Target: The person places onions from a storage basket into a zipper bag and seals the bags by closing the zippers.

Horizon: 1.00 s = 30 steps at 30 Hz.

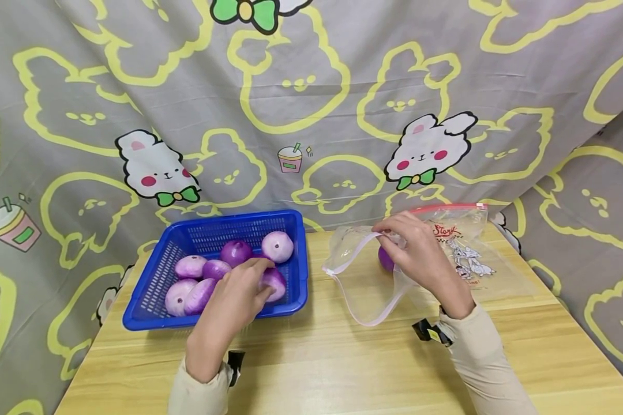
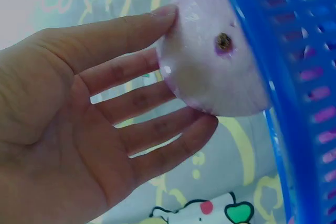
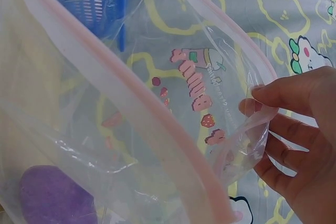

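Note:
My left hand reaches over the front of a blue plastic basket. It holds a purple onion; in the left wrist view the thumb lies on one side of that onion and the fingers on the other, by the basket's rim. Several other peeled onions lie in the basket. At the right, my right hand pinches the mouth edge of a clear zip bag between thumb and fingers. The bag's mouth gapes towards me, and one purple onion is inside.
Another clear bag with a red zip and printed figures lies flat behind and right of my right hand. The wooden table ends against a grey patterned cloth at the back.

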Tool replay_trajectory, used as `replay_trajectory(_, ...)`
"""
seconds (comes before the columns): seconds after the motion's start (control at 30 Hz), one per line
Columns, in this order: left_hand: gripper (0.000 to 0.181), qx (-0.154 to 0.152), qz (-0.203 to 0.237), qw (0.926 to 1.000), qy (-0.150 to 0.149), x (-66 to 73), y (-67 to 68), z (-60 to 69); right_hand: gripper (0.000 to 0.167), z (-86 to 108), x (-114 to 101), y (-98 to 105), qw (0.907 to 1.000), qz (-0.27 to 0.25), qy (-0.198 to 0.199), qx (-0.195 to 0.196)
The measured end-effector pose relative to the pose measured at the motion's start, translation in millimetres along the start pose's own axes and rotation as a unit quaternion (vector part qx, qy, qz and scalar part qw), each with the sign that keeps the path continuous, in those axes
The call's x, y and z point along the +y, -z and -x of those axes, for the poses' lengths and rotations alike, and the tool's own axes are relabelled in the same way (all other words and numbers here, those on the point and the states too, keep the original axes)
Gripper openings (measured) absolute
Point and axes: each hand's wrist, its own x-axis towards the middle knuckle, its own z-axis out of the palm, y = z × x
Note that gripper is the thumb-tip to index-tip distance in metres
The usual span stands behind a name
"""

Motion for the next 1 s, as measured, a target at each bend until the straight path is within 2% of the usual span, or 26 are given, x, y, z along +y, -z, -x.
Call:
replay_trajectory(0.23, 0.041, 0.016, 0.013, 0.9984, -0.053, 20.2, 3.5, 1.6, 0.013, 0.8, 0.2, -0.3, 1.0, -0.001, -0.003, -0.001)
replay_trajectory(0.5, 0.046, 0.034, 0.02, 0.9934, -0.108, 45.6, 10.8, 6.5, 0.014, 0.5, 0.3, -1.0, 1.0, -0.002, -0.002, -0.002)
replay_trajectory(0.67, 0.048, 0.04, 0.048, 0.986, -0.155, 62.7, 16.1, 10.6, 0.014, 0.3, 2.7, -1.0, 1.0, -0.004, 0.007, 0.003)
replay_trajectory(0.8, 0.047, 0.047, 0.08, 0.9754, -0.2, 80.6, 17.6, 13.9, 0.014, 1.9, 3.7, -3.1, 0.9999, -0.005, 0.011, -0.001)
replay_trajectory(0.9, 0.045, 0.05, 0.088, 0.9702, -0.22, 95.3, 14.7, 9.8, 0.013, 1.9, 2.3, -3.7, 0.9999, -0.002, 0.012, -0.004)
replay_trajectory(1.0, 0.044, 0.051, 0.07, 0.9699, -0.228, 107.7, 6.6, 1.8, 0.013, 0.9, 0.0, -2.5, 0.9999, 0.002, 0.012, 0.0)
